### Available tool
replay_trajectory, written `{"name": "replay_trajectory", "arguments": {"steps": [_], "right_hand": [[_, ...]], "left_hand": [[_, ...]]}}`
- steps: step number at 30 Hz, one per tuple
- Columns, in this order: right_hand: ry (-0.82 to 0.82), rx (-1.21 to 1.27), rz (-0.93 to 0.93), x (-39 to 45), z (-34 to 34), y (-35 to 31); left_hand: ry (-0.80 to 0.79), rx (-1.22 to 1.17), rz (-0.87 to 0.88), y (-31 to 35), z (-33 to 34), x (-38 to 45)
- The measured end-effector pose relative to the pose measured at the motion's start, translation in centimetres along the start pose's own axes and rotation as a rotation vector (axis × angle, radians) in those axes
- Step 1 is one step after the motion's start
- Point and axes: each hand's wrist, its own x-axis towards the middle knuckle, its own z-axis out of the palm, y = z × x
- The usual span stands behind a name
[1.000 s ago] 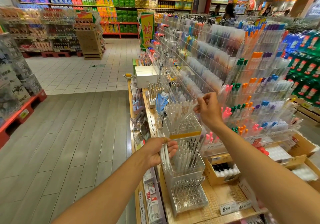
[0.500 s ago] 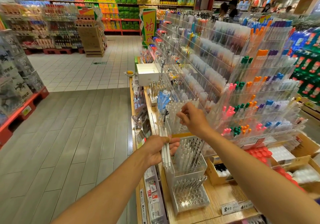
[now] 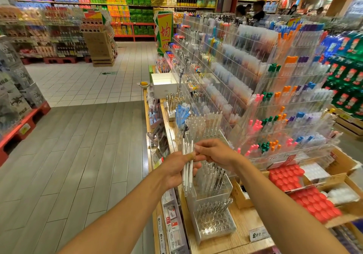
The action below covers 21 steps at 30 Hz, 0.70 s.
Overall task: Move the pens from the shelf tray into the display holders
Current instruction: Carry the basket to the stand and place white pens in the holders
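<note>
While left hand (image 3: 177, 170) grips small bundle of white pens (image 3: 187, 168) upright, right hand (image 3: 213, 152) pinches top of one, just above tiered clear display holders (image 3: 211, 191). Risks: pulling one pen loosens bundle, others slip through fingers onto wooden shelf (image 3: 237, 240) or floor (grip looks light, a judgement). Holder holes small; tilted pen could miss, knock standing pens (image 3: 213, 177) askew. Shelf tray not identifiable in view.

Bright, even store light falls from overhead, with soft, faint shadows. The clear pen racks (image 3: 255, 80) catch pale glare. The far shelves (image 3: 117, 2) look smeared with motion blur, and straight lines bow toward the edges.
</note>
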Motion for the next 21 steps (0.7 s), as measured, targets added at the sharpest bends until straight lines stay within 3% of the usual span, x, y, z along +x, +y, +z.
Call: {"name": "replay_trajectory", "arguments": {"steps": [6, 9, 12, 18, 21], "right_hand": [[-0.101, 0.36, 0.001, -0.2, -0.1, 0.4], [-0.082, 0.39, 0.01, -0.4, -0.1, 0.4], [0.085, 0.297, -0.061, -0.5, -0.5, -0.3], [0.594, 0.0, -0.345, -0.5, -3.7, -3.0], [0.666, -0.173, -0.415, -0.2, -4.4, -3.2]], "left_hand": [[-0.059, -0.021, -0.012, -0.6, 0.2, -0.1], [-0.056, -0.056, -0.038, -0.9, 0.3, 0.0], [-0.031, -0.067, -0.055, -1.0, 0.5, -0.1], [0.057, -0.066, -0.073, -0.9, 0.4, -0.4], [0.078, -0.043, -0.052, -0.9, 0.1, -0.6]]}}
